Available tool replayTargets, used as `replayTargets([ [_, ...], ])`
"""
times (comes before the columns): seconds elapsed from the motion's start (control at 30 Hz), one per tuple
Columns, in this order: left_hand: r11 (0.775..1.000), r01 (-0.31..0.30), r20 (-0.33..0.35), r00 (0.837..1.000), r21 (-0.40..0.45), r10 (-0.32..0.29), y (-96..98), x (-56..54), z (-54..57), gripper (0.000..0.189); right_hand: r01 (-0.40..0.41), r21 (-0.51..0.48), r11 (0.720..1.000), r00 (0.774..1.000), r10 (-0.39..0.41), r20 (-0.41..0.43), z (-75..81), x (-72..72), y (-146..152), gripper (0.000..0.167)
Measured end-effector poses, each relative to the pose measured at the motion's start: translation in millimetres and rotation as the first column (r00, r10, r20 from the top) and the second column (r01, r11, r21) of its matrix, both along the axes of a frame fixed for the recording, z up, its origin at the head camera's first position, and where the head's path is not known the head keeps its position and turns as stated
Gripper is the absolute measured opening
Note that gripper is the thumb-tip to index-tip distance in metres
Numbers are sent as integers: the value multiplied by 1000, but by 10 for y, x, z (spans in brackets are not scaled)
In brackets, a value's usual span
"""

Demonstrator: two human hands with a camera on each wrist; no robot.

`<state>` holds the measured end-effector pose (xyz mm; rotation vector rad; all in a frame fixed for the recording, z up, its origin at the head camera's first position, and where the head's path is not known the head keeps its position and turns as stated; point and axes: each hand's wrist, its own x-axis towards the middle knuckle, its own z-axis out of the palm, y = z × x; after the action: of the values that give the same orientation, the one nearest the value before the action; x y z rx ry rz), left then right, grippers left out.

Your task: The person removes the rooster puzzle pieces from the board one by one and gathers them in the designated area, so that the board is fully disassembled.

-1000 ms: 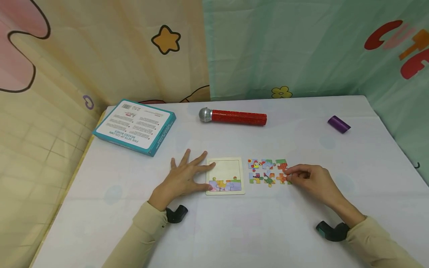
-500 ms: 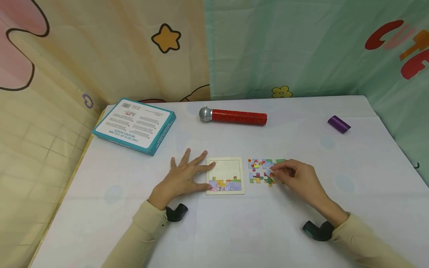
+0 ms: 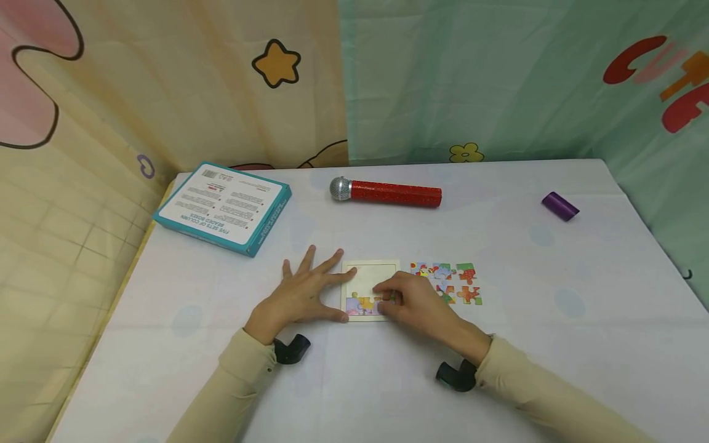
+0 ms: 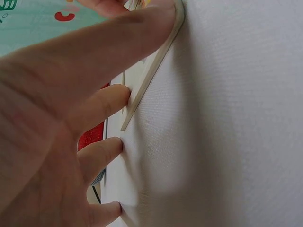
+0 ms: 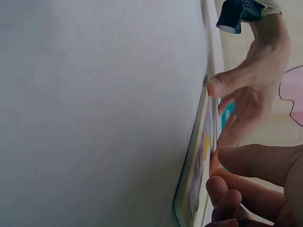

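Observation:
My left hand [image 3: 296, 298] lies with spread fingers at the left of a small cream puzzle tray [image 3: 372, 319]. Its thumb presses the tray's near left corner and its index finger touches the left rim. A lower row of puzzle pieces [image 3: 362, 304] sits in the tray. Over the tray's right side hovers my right hand [image 3: 421, 301], thumb and index finger apart, other fingers bent in. No piece shows between them. Several loose puzzle pieces [image 3: 466, 273] lie in two rows right of the tray; the right hand hides part of them. In the left wrist view the thumb [image 4: 151, 28] covers the tray's corner.
Behind the tray lies a red toy microphone [image 3: 394, 193] with a silver head. A blue-edged box [image 3: 221, 206] is at the back left, a purple cylinder [image 3: 560, 205] at the back right. Patterned curtains [image 3: 471, 80] stand behind the white table [image 3: 354, 381].
My right hand has moved left from the far loose pieces, across them, to over the tray's right side. The left hand and tray have stayed in place.

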<state>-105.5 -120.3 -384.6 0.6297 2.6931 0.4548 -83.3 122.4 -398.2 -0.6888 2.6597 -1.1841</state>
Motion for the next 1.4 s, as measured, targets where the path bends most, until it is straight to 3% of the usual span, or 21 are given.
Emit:
replayTargets([
  [0.13,1000,-8,-3,1000,-2,8,2,1,-11,86,-48,20,999,999,48,-5,-21,-21,-168,25],
  [0.33,1000,-16,-17,1000,-5,16,0,8,-27,86,-57,54,997,998,58,-13,-48,-38,-280,24],
  [1.1,1000,-16,-14,1000,4,16,4,-2,-38,87,-9,78,997,998,4,69,29,-85,-344,14],
  [1.4,1000,-15,-20,1000,-1,15,5,0,-22,87,14,37,999,999,-15,40,10,-58,-321,11],
])
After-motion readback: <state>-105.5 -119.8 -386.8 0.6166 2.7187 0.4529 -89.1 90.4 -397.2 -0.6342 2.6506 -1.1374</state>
